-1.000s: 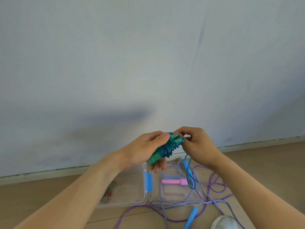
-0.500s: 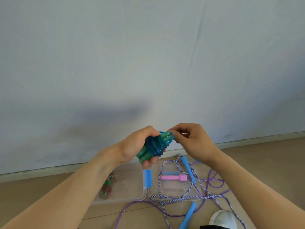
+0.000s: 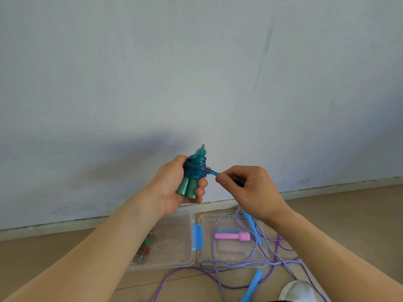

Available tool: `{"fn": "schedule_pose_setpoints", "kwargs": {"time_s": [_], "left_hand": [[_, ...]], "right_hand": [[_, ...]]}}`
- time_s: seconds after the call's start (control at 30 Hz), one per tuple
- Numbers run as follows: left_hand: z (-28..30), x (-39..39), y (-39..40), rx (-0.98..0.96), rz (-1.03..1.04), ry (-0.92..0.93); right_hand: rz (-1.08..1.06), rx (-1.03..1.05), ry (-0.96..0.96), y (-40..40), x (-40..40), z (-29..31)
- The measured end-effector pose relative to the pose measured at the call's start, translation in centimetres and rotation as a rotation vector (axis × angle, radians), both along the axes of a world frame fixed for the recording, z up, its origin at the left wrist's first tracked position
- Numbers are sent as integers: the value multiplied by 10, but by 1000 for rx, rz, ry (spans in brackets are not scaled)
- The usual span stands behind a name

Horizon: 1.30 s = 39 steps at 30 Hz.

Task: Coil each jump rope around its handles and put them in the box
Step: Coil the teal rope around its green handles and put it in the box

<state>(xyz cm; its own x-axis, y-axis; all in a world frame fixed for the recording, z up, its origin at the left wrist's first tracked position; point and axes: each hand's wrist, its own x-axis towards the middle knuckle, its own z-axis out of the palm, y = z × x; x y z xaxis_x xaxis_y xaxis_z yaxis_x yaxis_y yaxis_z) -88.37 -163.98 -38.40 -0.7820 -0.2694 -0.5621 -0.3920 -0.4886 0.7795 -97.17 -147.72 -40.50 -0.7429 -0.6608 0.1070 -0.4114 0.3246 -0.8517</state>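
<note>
1. The left hand (image 3: 174, 184) is wrapped around the paired green handles (image 3: 189, 185), held upright above the floor, with the blue rope (image 3: 196, 167) coiled tightly around their upper part.
2. The right hand (image 3: 250, 188) pinches the rope's free end (image 3: 212, 171) just right of the coil; apparently it is being tucked in, though blur hides the detail.
3. The clear box (image 3: 170, 240) lies open on the floor below, near the wall; this rope is not yet inside.
4. Remaining: the striped rope (image 3: 239, 261) with blue handles (image 3: 251, 285) and the purple rope (image 3: 181, 271) with a pink handle (image 3: 233, 236) lie loose and uncoiled across the box's right half and the floor.
</note>
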Motion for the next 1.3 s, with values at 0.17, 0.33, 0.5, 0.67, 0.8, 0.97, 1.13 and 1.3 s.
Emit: {"fn": "schedule_pose_setpoints", "kwargs": {"time_s": [0.17,0.33,0.5,0.67,0.8,0.97,1.13,1.3], "left_hand": [[-7,0,-23,56,196,-47],[-4,1,-19,-69,82,-79],[-4,4,-14,-120,-123,-9],[-4,6,-8,-142,-204,44],[-7,7,-3,-609,-291,-23],[-16,4,10,-704,-159,28],[-14,5,16,-743,-183,273],[-12,6,15,-723,-350,320]], "right_hand": [[-22,52,-13,1,0,3],[6,30,-5,1,6,12],[19,-23,33,3,12,19],[38,0,30,4,14,19],[56,24,30,4,14,20],[100,53,61,2,17,22],[50,25,-7,2,18,21],[-40,5,-177,2,11,19]]}}
